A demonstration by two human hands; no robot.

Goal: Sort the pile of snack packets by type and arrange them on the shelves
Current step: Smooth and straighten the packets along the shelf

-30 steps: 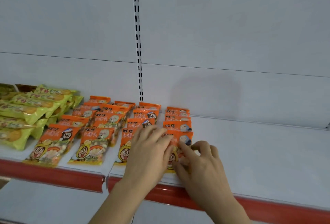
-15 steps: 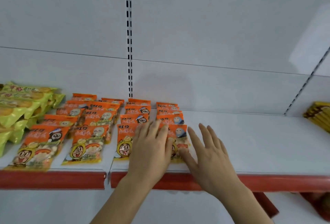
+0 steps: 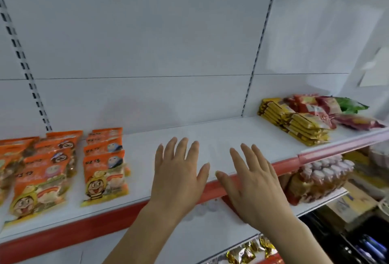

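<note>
Both hands, left hand [image 3: 179, 181] and right hand [image 3: 252, 188], hover with fingers spread, empty, over the white red-edged shelf [image 3: 221, 137], right of the orange snack packets [image 3: 104, 171].

Orange snack packets [image 3: 63, 164] rowed on shelf [image 3: 210, 137]

A shop; red-edged retail shelf [image 3: 210, 135] stocked with rowed snack packets [image 3: 105, 171]

We see two bare forearms and a left hand [image 3: 179, 176] and right hand [image 3: 251, 185] without gloves, rings, watch or sleeves; the fingernails are short and unpainted.
</note>
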